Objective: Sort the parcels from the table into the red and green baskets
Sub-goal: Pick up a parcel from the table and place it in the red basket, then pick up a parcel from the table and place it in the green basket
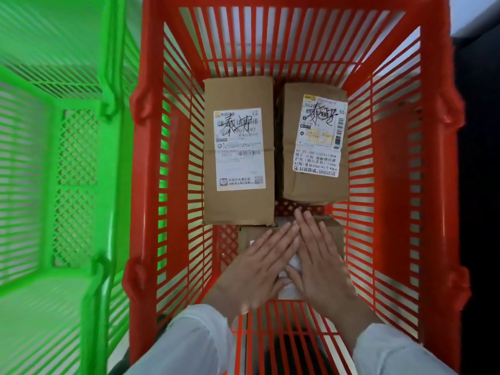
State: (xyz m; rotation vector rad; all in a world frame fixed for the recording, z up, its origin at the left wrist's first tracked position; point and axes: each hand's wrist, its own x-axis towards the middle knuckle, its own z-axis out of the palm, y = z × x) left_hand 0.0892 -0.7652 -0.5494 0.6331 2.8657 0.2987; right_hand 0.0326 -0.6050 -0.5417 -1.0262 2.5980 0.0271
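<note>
I look straight down into the red basket (151,163). Two brown cardboard parcels with white labels lie side by side on its floor: a long one (238,150) on the left and a shorter one (315,142) on the right. A third brown parcel (334,230) lies nearer to me, mostly covered by my hands. My left hand (257,263) and my right hand (319,258) rest flat on its top with fingers stretched out and fingertips almost touching. The green basket (108,85) stands to the left, and what I see of its inside holds nothing.
The two baskets stand side by side, their rims nearly touching. My pale sleeves reach over the red basket's near wall. A dark area lies to the right of the red basket, with a pale surface at the top right corner.
</note>
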